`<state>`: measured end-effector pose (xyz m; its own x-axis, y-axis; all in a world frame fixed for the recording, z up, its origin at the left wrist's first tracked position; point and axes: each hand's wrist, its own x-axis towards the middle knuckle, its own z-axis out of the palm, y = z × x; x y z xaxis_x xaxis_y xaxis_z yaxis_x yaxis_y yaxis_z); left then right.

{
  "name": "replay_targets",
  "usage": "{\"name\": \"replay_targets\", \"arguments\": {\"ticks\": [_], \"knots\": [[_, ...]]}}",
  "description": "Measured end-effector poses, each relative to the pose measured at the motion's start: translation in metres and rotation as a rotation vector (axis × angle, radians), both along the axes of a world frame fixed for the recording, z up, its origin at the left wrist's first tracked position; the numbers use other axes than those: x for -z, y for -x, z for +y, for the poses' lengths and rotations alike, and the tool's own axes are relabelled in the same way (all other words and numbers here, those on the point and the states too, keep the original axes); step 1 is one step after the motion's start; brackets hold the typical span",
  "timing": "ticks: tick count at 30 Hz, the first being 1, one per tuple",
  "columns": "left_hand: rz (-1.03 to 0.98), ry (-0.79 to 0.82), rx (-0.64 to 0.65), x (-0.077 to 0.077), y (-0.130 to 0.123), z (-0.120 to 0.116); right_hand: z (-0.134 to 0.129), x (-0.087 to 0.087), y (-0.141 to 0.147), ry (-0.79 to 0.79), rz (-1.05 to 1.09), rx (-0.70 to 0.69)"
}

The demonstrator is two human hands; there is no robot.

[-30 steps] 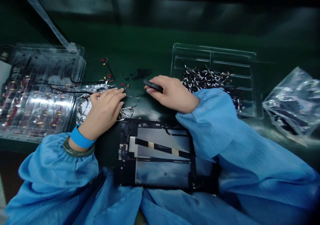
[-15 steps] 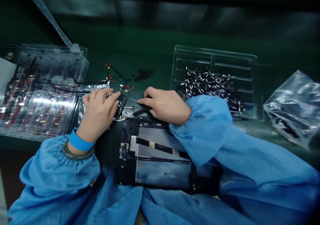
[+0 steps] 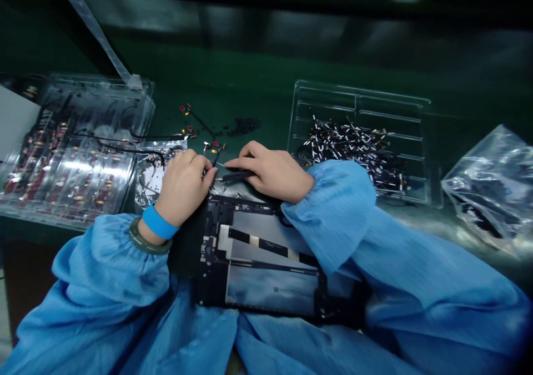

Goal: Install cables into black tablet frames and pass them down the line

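My left hand (image 3: pixel 183 183), with a blue band at the wrist, is closed in a pinch over small parts; what its fingertips hold is hidden. Close to them, my right hand (image 3: pixel 272 170) grips black tweezers (image 3: pixel 237 177) whose tips point left toward the left fingertips. A small camera module with a red face and a ribbon cable (image 3: pixel 215 145) lies just beyond the fingers. Beneath and beside the left hand is a shiny silver bag (image 3: pixel 145 183) with thin cables around it. An opened tablet (image 3: pixel 270 286), its inside facing up, lies in front of my body, partly under the right sleeve.
Stacked clear trays (image 3: pixel 83 170) of cable parts stand at left. A clear compartment tray (image 3: pixel 387 106) at right holds a heap of small black-and-white strips (image 3: pixel 350 147). Black scraps (image 3: pixel 245 125) lie beyond the hands. A clear plastic bag (image 3: pixel 495 181) sits far right.
My left hand has moved right, and its thumb and fingers have come together near the tweezers. The right hand has shifted slightly left. The view has moved a little.
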<state>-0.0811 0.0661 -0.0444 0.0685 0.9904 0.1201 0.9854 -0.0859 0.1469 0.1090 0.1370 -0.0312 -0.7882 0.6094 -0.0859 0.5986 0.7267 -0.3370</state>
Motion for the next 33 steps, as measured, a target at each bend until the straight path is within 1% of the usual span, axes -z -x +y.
{"name": "replay_targets", "arguments": {"ticks": [3,6,9,11,13,14,15,16,18,20,21,22,25,27,30,33], "knots": [[-0.062,-0.016,-0.033,-0.001,-0.002,0.002,-0.001,0.002,0.001,0.015,-0.028,-0.017],[-0.158,-0.063,-0.097,-0.012,0.005,0.002,-0.003,0.001,0.003,0.027,-0.052,-0.016],[-0.209,-0.115,-0.255,-0.029,0.022,0.0,-0.004,0.0,0.003,0.039,-0.063,-0.02],[-0.177,-0.11,-0.37,-0.038,0.035,-0.002,-0.004,-0.001,0.002,0.06,-0.05,-0.017],[-0.119,-0.116,-0.463,-0.043,0.043,-0.004,-0.003,-0.001,0.001,0.079,-0.014,0.009],[-0.093,-0.137,-0.482,-0.043,0.044,-0.004,-0.003,-0.001,0.001,0.082,0.011,0.028],[-0.074,-0.158,-0.47,-0.042,0.044,-0.003,-0.003,-0.001,0.001,0.081,0.039,0.05],[-0.063,-0.175,-0.425,-0.039,0.042,-0.001,-0.002,-0.001,0.0,0.074,0.067,0.07],[-0.062,-0.15,-0.254,-0.031,0.035,0.006,0.0,-0.001,0.0,0.05,0.111,0.109],[-0.064,-0.083,-0.081,-0.02,0.028,0.016,0.002,-0.001,-0.002,0.02,0.141,0.151],[-0.061,-0.055,-0.026,-0.014,0.026,0.022,0.003,-0.001,-0.003,0.006,0.155,0.175],[-0.056,-0.041,0.002,-0.009,0.024,0.027,0.005,-0.001,-0.004,-0.003,0.17,0.199],[-0.056,-0.043,-0.001,0.003,0.022,0.039,0.009,0.0,-0.008,-0.008,0.224,0.269],[-0.09,-0.069,-0.028,0.006,0.023,0.043,0.011,0.0,-0.01,-0.005,0.251,0.295],[-0.17,-0.089,-0.065,0.003,0.026,0.043,0.013,-0.001,-0.013,-0.007,0.272,0.31],[-0.268,-0.069,-0.081,-0.007,0.028,0.041,0.015,-0.002,-0.016,-0.015,0.276,0.316]]}}
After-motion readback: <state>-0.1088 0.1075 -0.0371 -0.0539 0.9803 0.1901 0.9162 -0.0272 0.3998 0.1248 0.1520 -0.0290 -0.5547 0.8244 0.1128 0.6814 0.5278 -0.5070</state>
